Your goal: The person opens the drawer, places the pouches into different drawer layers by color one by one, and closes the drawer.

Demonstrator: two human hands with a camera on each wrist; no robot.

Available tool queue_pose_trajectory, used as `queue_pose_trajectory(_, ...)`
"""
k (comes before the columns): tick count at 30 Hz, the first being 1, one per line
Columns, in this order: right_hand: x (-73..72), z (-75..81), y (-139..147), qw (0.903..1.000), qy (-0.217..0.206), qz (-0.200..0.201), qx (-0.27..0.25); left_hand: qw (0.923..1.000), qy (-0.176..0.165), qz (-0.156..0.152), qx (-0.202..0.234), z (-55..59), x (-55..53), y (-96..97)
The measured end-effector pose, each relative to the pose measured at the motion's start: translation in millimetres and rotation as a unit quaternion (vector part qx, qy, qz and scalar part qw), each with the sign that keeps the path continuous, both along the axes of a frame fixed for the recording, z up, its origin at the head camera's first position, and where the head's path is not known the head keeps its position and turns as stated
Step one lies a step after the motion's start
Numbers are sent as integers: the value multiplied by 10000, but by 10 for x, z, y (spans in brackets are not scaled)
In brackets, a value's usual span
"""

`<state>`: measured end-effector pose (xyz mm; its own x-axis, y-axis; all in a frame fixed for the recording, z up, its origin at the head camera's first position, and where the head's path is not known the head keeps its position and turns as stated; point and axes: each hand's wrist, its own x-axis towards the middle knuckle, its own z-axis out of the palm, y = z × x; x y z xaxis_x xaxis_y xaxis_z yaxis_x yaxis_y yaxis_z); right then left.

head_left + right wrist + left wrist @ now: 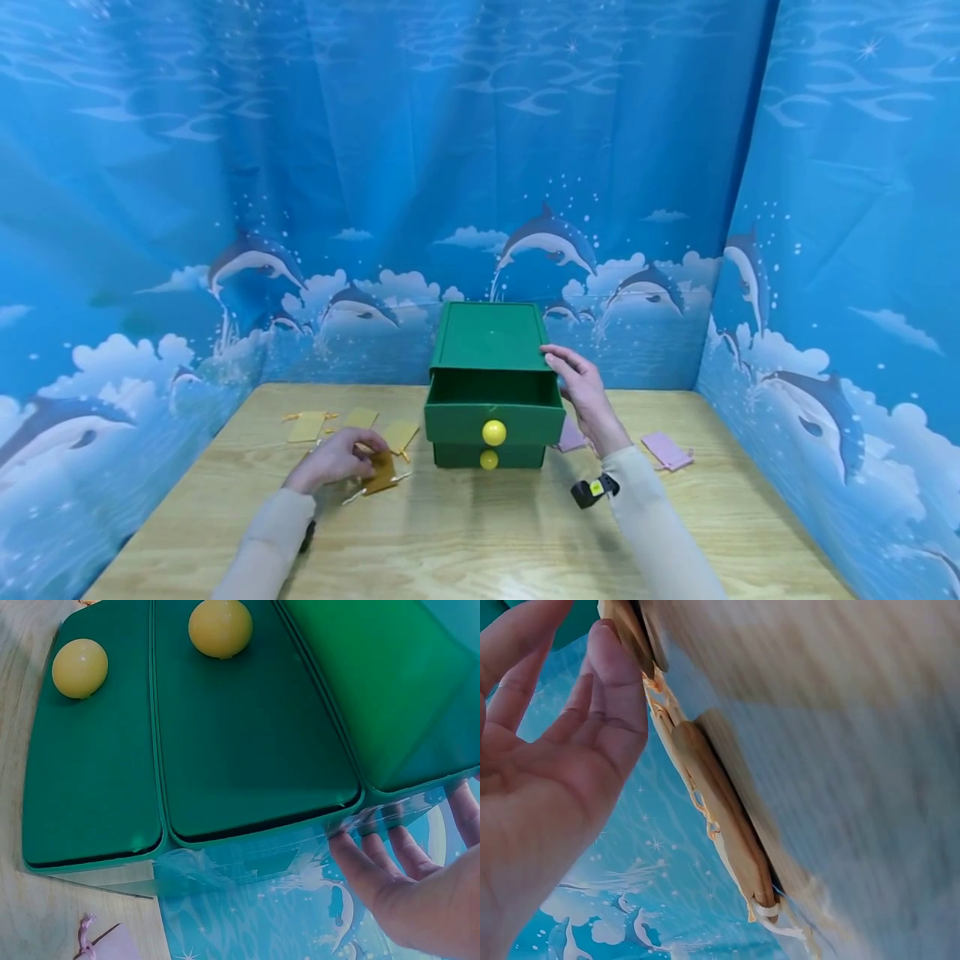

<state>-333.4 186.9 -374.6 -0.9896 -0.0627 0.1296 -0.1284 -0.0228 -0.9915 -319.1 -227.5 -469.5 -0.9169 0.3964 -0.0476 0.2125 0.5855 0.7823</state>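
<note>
A green drawer box [491, 337] with round yellow knobs [494, 432] stands on the table, its top drawer [457, 423] pulled out. My right hand [587, 400] rests on the box's right side near the top edge, fingers fairly straight. In the right wrist view, those fingertips [367, 844] touch the side wall. Over at the left, my left hand [341, 458] is low at a brown drawstring pouch [381, 473] with white cords. The left wrist view shows its fingers loosely bent, one fingertip [606, 637] against or just beside a pouch [626, 634]; the thumb tip is out of frame.
Several yellow pouches [306, 427] with orange cords lie behind the left hand. Pink pouches [666, 451] lie right of the box, one partly hidden by the right hand. A blue dolphin-print curtain [375, 208] surrounds the wooden table [465, 550].
</note>
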Motion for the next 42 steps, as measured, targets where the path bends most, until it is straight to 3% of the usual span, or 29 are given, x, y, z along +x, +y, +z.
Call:
queue_pose_trajectory(13, 0, 34, -17, 9999, 20, 82, 86, 9972, -315, 316, -593, -14, -74, 53)
queue_pose_trajectory(22, -16, -4, -13, 9994, 25, 196, 284, 9940, -749, 465, -644, -41, -33, 63)
queue_pose_trajectory(32, -9, 12, 5, 9996, 95, 156, 225, 9920, -533, 782, -838, -37, -14, 114)
queue_pose_trajectory(42, 6, -8, 4, 9996, 113, 134, 216, 9938, -571, 694, -652, -50, -35, 112)
